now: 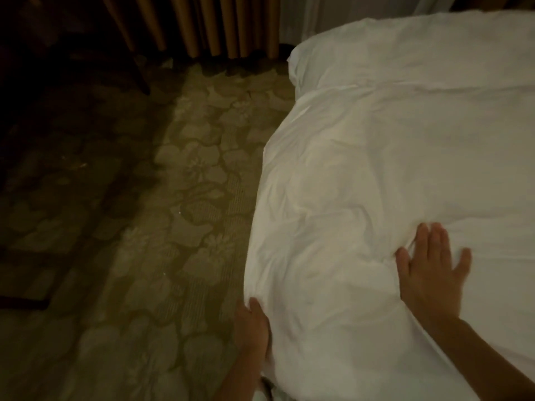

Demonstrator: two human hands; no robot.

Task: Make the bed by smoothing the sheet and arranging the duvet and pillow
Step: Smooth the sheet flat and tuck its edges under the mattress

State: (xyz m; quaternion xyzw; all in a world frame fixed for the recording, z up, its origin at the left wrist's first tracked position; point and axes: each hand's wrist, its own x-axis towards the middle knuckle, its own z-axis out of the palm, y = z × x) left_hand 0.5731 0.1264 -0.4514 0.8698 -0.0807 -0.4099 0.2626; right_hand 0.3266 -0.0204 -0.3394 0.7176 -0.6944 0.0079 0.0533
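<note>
Head camera looks down at the white duvet (390, 169), which lies spread over the bed and hangs a bit over the side. It is puffy and has many soft creases, most of them close to the near corner. The right hand (431, 270) lies flat on top of the duvet near that corner, with its fingers (434, 238) straight and spread apart. It holds nothing and just presses down, likely so the bumps can be pushed flat. The left hand (252, 325) is at the side edge of the duvet, touching it where it hangs down. Its fingertips are hidden against the cloth, so it is hard to tell if they pinch the edge or only push on it. It may be there to keep the edge straight while the other hand smooths the top. At the far end of the bed a fat white roll (405, 47) lies across. It could be the pillow or a folded part of the duvet, and the picture does not say which. The sheet does not show, since the duvet covers it. The job looks well along, with some smoothing left to do. Beside the bed is a carpet (179, 198) with big flowers on it. Past that hang long brown curtains (220, 21), and the left side of the room is very dark.
</note>
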